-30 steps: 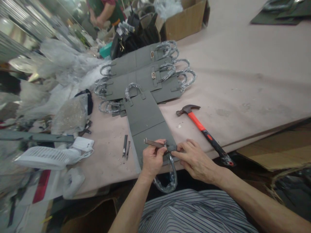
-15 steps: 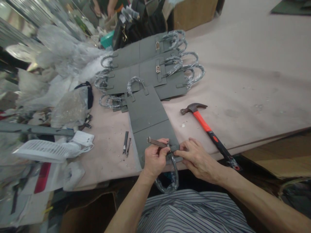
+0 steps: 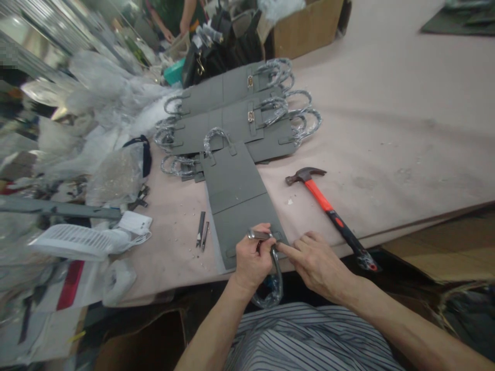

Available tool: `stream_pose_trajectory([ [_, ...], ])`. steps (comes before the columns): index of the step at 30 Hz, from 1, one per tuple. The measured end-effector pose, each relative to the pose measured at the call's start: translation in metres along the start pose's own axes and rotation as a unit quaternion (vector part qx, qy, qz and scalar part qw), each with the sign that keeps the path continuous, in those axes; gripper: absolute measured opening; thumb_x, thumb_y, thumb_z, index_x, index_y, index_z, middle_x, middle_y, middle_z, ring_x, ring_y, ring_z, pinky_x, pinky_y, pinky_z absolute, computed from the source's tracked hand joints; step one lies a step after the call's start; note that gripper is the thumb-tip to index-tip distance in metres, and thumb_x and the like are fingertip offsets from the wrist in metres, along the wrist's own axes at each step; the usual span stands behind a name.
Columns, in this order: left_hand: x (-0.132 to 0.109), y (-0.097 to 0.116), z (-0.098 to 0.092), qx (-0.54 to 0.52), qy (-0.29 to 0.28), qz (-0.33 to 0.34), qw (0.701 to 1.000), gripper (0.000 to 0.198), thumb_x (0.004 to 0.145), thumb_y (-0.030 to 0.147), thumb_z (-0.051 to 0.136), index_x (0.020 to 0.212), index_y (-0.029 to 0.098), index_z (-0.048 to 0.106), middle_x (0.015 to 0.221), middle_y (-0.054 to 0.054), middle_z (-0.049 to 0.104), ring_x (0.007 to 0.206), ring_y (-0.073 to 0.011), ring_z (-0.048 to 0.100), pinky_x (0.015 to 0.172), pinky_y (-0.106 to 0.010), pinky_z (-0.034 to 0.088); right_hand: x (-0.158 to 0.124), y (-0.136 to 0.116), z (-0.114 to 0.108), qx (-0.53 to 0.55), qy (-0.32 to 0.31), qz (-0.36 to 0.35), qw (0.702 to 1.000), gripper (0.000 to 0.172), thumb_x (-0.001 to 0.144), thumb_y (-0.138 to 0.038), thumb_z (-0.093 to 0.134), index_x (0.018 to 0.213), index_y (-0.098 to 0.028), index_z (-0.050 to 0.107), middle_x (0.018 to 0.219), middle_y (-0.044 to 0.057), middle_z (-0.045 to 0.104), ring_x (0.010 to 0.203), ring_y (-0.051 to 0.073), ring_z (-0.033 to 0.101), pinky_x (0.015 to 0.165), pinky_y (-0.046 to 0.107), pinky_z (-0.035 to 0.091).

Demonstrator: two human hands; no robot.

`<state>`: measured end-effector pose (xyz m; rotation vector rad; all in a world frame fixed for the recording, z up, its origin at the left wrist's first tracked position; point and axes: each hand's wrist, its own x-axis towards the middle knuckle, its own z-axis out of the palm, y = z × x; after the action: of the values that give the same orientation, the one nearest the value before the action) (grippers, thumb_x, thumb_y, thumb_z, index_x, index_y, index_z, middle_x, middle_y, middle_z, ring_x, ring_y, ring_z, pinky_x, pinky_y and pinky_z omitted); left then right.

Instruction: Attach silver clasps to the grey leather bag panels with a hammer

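My left hand (image 3: 253,262) is closed around a metal punch (image 3: 258,235), tilted with its top end toward the left. The punch's lower tip is hidden by my fingers, at the near end of a grey bag panel (image 3: 242,178). My right hand (image 3: 315,263) lies at the panel's near right corner, its index finger stretched out and touching the panel by the handle's base. The other fingers are partly curled. A plastic-wrapped handle (image 3: 277,288) hangs from this end over the table edge. Another wrapped handle (image 3: 211,136) stands at the far end.
A claw hammer (image 3: 328,214) with a red and black grip lies to the right. Two slim tools (image 3: 200,229) lie left of the panel. Beyond are stacked grey bag panels (image 3: 216,123), a cardboard box (image 3: 305,31) and another person's hands (image 3: 183,26). Plastic bags (image 3: 104,82) and a white fan-like object (image 3: 73,241) crowd the left.
The punch has swung, its top end now pointing more toward me. My left hand has shifted slightly right. My right index finger has straightened out near the handle's base.
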<state>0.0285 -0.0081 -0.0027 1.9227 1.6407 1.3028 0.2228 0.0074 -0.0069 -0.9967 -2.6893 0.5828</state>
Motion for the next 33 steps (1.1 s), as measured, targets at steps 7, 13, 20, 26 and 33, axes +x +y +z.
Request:
stream_pose_trajectory([
  [7, -0.006, -0.005, 0.004, -0.001, -0.008, 0.039, 0.999, 0.014, 0.089, 0.011, 0.059, 0.101, 0.018, 0.063, 0.105, -0.011, 0.075, 0.102, -0.0201, 0.074, 0.091, -0.033, 0.061, -0.004, 0.000, -0.009, 0.032, -0.001, -0.004, 0.999, 0.042, 0.095, -0.010, 0.045, 0.132, -0.021, 0.061, 0.086, 0.006, 0.062, 0.081, 0.021, 0.053, 0.084, 0.038, 0.038],
  [13, -0.005, -0.005, 0.007, -0.028, -0.021, 0.028, 0.999, 0.015, 0.088, 0.011, 0.059, 0.100, 0.019, 0.063, 0.106, -0.010, 0.076, 0.102, -0.0209, 0.074, 0.091, -0.033, 0.060, -0.027, 0.046, -0.032, -0.025, 0.202, 0.174, 0.964, 0.030, 0.095, -0.028, 0.049, 0.114, -0.013, 0.066, 0.107, 0.015, 0.061, 0.098, 0.028, 0.058, 0.087, 0.039, 0.045],
  [20, -0.002, 0.002, 0.008, -0.055, -0.046, -0.014, 0.997, 0.019, 0.085, 0.009, 0.056, 0.098, 0.019, 0.065, 0.104, -0.009, 0.076, 0.098, -0.0202, 0.073, 0.088, -0.030, 0.058, -0.022, 0.081, -0.046, 0.024, -0.002, 0.409, 0.912, 0.016, 0.085, -0.026, 0.055, 0.095, -0.016, 0.064, 0.082, 0.008, 0.065, 0.076, 0.023, 0.062, 0.066, 0.031, 0.039],
  [26, -0.001, 0.003, 0.008, -0.078, -0.055, -0.044, 0.994, 0.014, 0.083, 0.010, 0.058, 0.091, 0.020, 0.064, 0.100, -0.007, 0.075, 0.093, -0.0191, 0.071, 0.086, -0.028, 0.055, -0.003, 0.059, -0.042, 0.045, 0.007, 0.424, 0.905, 0.013, 0.085, -0.030, 0.059, 0.084, -0.016, 0.059, 0.078, 0.010, 0.065, 0.075, 0.022, 0.061, 0.064, 0.030, 0.036],
  [33, -0.002, 0.001, 0.008, -0.100, -0.061, -0.051, 0.992, 0.012, 0.084, 0.009, 0.059, 0.088, 0.020, 0.063, 0.095, -0.005, 0.072, 0.087, -0.0178, 0.068, 0.082, -0.027, 0.052, 0.004, 0.044, -0.044, 0.139, 0.045, 0.448, 0.882, 0.007, 0.081, -0.022, 0.057, 0.081, -0.020, 0.050, 0.073, 0.005, 0.055, 0.077, 0.022, 0.058, 0.065, 0.029, 0.039],
])
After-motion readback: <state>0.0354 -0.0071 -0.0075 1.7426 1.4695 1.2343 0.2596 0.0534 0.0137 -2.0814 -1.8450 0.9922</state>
